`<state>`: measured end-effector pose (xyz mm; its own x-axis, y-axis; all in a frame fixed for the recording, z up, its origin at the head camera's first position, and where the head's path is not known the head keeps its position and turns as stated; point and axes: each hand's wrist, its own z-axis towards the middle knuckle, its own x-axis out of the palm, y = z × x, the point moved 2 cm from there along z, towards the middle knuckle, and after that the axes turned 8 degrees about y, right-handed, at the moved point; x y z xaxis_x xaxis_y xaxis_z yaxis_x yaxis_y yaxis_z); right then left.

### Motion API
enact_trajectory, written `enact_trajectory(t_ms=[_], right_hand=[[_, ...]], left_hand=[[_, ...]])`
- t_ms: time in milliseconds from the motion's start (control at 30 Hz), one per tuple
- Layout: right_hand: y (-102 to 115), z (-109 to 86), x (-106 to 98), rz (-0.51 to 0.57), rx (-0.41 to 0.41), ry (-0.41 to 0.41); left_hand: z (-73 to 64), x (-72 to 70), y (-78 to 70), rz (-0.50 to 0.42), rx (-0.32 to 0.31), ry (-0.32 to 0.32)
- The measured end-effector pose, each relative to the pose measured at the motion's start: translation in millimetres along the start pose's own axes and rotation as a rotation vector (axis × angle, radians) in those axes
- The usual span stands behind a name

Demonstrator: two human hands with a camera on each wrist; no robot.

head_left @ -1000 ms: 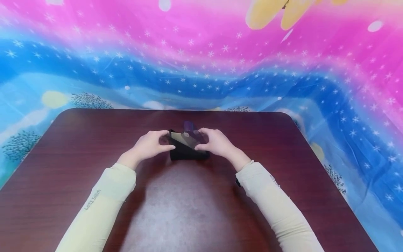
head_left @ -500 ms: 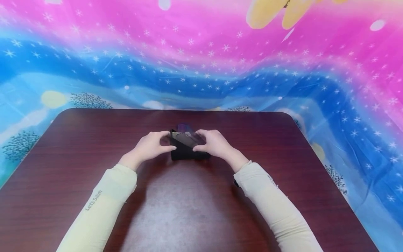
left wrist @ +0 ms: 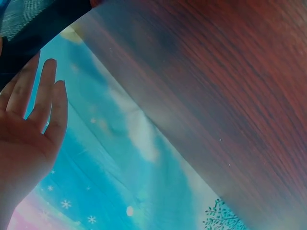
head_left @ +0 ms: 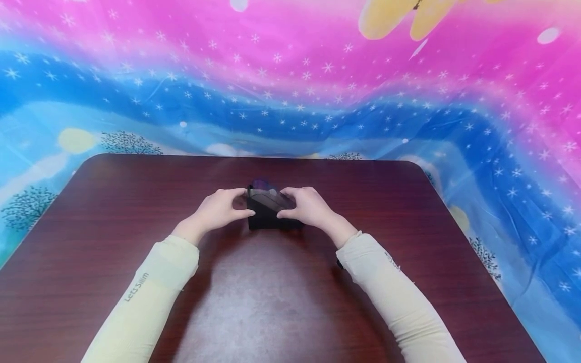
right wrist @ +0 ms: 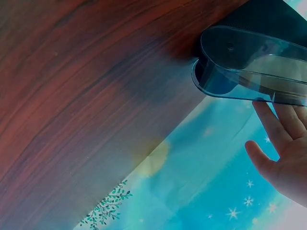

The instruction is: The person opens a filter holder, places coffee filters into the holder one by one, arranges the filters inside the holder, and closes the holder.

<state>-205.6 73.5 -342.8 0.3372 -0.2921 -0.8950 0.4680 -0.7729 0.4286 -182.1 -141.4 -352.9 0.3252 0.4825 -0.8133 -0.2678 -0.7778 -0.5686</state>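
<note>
Near the middle of the table stands a black case (head_left: 263,218) with a slanted top edge. A smoky see-through plastic cover (head_left: 271,197) with rounded ends lies along its top; the right wrist view shows the cover (right wrist: 254,52) tipped away from the black body (right wrist: 268,17). At the case's left end, my left hand (head_left: 215,209) grips with thumb in front and fingers behind. My right hand (head_left: 313,205) holds the cover and the right end the same way. Some left-hand fingers (left wrist: 45,91) extend free beneath the case. A dark purple tint shows at the back of the cover.
The brown wood-grain table (head_left: 113,201) has rounded far corners. Behind and beside it hangs a pink and blue cloth (head_left: 290,111) with snowflakes and trees. Both forearms wear pale sleeves (head_left: 136,297).
The purple-tinted part behind the case has come down and slightly left, so the cover sits lower. My right hand has shifted slightly left; my left hand has edged right.
</note>
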Motion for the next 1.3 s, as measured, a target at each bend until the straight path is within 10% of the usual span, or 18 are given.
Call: enact_trajectory(t_ms=[1300], right_hand=[[1.3, 2.3, 3.5, -0.016, 0.016, 0.011]], left_hand=[[1.1, 2.1, 0.1, 0.015, 0.001, -0.004]])
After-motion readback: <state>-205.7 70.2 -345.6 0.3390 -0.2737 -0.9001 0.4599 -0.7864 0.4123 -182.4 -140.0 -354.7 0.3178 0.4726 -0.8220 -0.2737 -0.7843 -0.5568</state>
